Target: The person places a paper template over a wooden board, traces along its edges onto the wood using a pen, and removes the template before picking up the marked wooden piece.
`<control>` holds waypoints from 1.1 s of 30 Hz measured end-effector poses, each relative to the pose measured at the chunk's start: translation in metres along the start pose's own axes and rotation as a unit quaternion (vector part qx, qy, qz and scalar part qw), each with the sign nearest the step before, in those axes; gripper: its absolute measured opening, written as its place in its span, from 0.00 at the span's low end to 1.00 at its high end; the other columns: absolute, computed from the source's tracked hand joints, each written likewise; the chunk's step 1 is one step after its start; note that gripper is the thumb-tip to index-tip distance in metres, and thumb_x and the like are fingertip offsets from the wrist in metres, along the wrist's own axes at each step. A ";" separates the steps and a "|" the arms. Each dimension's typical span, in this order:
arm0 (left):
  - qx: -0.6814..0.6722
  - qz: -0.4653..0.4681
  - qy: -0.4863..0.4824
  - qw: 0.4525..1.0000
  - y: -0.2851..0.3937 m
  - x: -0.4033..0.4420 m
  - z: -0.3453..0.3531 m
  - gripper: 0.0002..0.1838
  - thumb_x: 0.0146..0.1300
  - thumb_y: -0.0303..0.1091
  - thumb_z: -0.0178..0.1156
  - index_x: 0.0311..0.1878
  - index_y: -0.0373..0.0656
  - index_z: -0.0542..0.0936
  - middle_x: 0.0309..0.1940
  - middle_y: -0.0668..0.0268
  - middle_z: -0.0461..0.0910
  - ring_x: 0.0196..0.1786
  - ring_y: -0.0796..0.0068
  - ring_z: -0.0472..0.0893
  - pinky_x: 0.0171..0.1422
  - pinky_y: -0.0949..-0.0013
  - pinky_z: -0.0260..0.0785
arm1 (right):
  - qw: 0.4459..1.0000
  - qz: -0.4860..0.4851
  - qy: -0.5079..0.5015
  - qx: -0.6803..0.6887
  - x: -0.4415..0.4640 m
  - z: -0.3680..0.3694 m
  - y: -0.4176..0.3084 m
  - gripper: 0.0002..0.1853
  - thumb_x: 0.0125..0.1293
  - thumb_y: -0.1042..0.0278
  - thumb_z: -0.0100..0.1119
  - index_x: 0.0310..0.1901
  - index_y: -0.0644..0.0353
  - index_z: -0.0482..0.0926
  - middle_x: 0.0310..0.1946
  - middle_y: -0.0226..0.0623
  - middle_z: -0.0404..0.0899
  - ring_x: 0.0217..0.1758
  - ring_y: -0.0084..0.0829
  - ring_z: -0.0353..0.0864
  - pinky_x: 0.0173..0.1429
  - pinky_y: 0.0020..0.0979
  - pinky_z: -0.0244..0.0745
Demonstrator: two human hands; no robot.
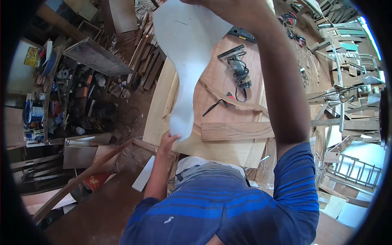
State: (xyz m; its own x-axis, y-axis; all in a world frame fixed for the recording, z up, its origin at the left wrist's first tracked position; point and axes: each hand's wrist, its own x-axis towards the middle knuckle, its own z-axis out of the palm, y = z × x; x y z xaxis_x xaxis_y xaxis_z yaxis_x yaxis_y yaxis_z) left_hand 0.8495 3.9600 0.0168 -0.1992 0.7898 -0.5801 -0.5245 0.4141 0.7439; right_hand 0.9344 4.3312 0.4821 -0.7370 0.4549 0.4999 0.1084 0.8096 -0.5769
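A large white curved sheet (185, 49), wide at the top and narrow toward the bottom, is held up over a wooden workbench (163, 106). My left hand (168, 143) pinches its lower end. At the top edge of the view my right hand (228, 10) is at the sheet's upper part, its fingers mostly out of frame. Beneath the sheet, a brown board with drawn curved lines (237, 131) lies on the bench, beside a curved wooden strip (228, 100). A corded power tool (240, 71) rests farther back on the bench.
Shelves crowded with tools and containers (61, 94) stand at the left. Stacked wood strips (149, 61) lie behind the bench's left side. More lumber and frames (339, 102) fill the right, with red power tools (289, 19) on the floor. A long wooden bar (85, 175) slants at lower left.
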 end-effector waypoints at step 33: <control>0.284 0.049 0.530 0.797 -0.085 -0.048 -0.169 0.20 0.68 0.33 0.70 0.58 0.35 0.77 0.52 0.57 0.82 0.54 0.59 0.82 0.64 0.58 0.74 | 0.789 0.543 0.179 -0.226 -0.587 0.070 0.168 0.14 0.82 0.60 0.52 0.59 0.54 0.81 0.48 0.58 0.86 0.53 0.61 0.85 0.57 0.54 0.78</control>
State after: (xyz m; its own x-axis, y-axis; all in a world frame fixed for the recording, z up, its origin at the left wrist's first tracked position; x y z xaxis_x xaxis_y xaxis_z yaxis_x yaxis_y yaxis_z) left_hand 0.7638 3.8103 -0.0746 -0.9623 0.1292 -0.2396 -0.0634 0.7497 0.6587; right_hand 1.3385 4.1740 0.0459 0.1805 0.9813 0.0672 0.8329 -0.1162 -0.5412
